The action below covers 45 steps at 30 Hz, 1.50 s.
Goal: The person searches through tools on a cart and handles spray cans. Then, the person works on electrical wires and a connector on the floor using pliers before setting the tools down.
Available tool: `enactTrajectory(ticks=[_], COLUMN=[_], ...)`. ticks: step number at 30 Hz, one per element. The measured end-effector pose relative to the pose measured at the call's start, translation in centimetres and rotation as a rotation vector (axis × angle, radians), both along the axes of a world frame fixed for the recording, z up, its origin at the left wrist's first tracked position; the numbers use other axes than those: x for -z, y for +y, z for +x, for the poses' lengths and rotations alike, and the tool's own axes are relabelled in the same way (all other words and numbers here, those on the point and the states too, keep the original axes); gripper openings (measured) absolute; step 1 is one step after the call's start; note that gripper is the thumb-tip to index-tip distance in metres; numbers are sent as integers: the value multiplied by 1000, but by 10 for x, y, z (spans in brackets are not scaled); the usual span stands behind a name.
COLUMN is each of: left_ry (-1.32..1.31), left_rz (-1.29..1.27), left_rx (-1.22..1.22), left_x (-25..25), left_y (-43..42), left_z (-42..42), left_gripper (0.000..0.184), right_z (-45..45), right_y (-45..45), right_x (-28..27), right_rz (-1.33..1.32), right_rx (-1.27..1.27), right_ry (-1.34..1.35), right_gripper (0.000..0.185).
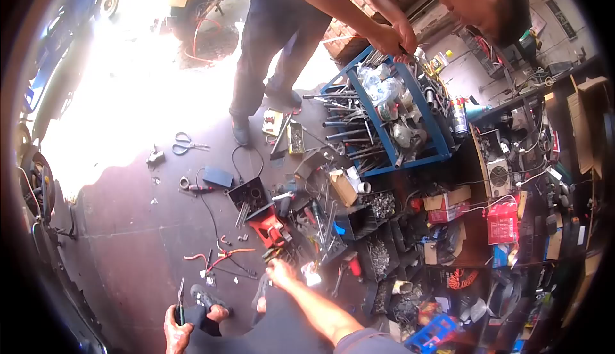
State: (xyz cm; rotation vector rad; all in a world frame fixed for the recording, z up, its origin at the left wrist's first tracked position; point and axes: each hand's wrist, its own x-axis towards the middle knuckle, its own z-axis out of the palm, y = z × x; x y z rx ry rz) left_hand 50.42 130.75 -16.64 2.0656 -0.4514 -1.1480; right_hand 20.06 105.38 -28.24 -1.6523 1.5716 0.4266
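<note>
Near the bottom edge, my left hand [177, 333] is closed around a slim tool with a pointed metal tip, which looks like pliers [181, 303]. My right hand [279, 272] reaches down beside a cluster of small dark and yellowish items [274, 254], just below a red tool [270, 229]; its fingers are too small and blurred to tell what they hold, if anything. Red and black wires [221, 258] lie on the floor between my hands. Above them sits an open black box [250, 198] with metal rods in it.
A co-worker [275, 40] stands ahead, hands over a blue metal rack [410, 162] full of tools and bags. Scissors [190, 144] and a blue box [218, 176] lie on the floor. Bins of screws [378, 258] and red boxes [503, 221] crowd the right.
</note>
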Motion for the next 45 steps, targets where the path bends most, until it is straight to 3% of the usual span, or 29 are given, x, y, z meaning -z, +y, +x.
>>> enactTrajectory(ticks=[4,7,9,11,13,17,21,24,27,29,31,33,36,41,44,45], left_ry=[-118,-134,-160,-141,12,29,91,129,169,249,352,471,633,926,963,816], left_rz=[45,31,61,46,26,-66,-129,-120,-121,-92,-57,-69,-90,-110,-100,-105], left_rx=[204,327,402,450,493,549,499,499,417,349,313,269,225,44,16,93], left_x=[93,184,199,243,267,353,412,430,440,432,419,417,408,395,389,390], left_y=[-41,-85,-135,-162,-191,-205,-182,-154,-119,-96,-77,-53,-21,14,22,25], left_z=[33,54,55,62,66,75,78,85,87,85,81,73,62,48,43,40], left_gripper=[65,68,70,72,73,75,72,71,70,70,69,70,73,73,70,69], right_z=[32,31,27,29,26,21,12,13,14,44,75,124,166,227,229,229], right_y=[29,73,85,113,125,138,137,131,128,112,85,51,33,51,59,61], right_x=[126,263,318,347,365,401,411,411,420,417,422,376,379,373,380,380], right_rz=[227,228,138,51,-154,-322,-444,-372,-375,-235,-60,439,958,913,1002,985], right_rx=[-76,-68,-117,-120,-253,-472,-597,-690,-433,158,645,972,1000,1567,1601,1589], right_ry=[78,108,181,186,72,-104,-223,-258,-282,-292,-766,-740,-1122,-1138,-1226,-1245], right_gripper=[35,39,42,45,36,26,21,20,16,16,18,23,31,41,45,46])
